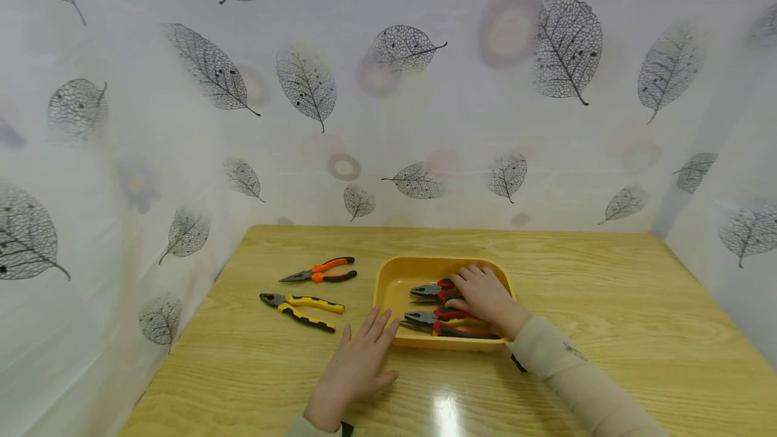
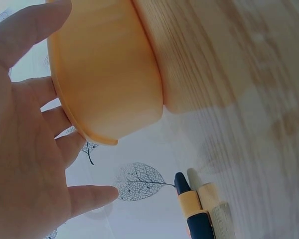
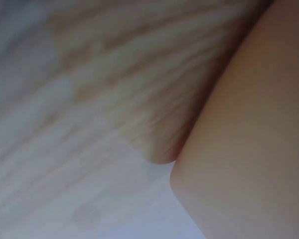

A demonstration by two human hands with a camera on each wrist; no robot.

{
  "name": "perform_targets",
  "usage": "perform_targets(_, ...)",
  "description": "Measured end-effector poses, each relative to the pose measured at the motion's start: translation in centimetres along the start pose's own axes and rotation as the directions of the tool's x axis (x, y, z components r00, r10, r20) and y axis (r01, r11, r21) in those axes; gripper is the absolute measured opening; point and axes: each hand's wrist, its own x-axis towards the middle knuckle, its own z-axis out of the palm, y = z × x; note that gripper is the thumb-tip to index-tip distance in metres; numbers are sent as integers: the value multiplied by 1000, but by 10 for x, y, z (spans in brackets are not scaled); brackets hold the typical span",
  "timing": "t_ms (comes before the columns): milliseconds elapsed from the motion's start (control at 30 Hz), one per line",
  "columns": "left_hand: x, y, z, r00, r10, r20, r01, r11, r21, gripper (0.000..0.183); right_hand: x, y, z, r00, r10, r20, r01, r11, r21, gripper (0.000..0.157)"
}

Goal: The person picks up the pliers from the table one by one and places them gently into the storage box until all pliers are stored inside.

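A yellow plastic tray (image 1: 394, 288) holds several pliers side by side. Among them are red-and-black-handled pliers (image 1: 425, 317) at the near side, with some yellow on a handle there. My right hand (image 1: 482, 295) lies palm down inside the tray's right part, over the handles of the farther red-handled pliers (image 1: 427, 290). Its palm covers what its fingers do at those handles. My left hand (image 1: 358, 363) is at the tray's near left corner, fingers spread and extended, fingertips by the rim. In the left wrist view its fingers reach along the tray wall (image 2: 109, 69).
Left of the tray, orange-and-black needle-nose pliers (image 1: 318, 272) and yellow-and-black pliers (image 1: 303, 303) lie on the wooden table (image 1: 595, 282). A leaf-patterned sheet (image 1: 425, 113) hangs behind and beside the table. The right wrist view shows mainly blurred tray wall (image 3: 249, 149).
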Motion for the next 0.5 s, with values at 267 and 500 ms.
perform_targets(267, 0, 2, 0, 1000, -1, -6, 1, 1000, 6, 80, -2, 1, 1, 1000, 25, -7, -24, 997, 67, 46)
perform_targets(500, 0, 3, -2, 1000, 1, -5, -1, 1000, 11, 79, 0, 2, 2, 997, 67, 43, -72, 990, 120, 49)
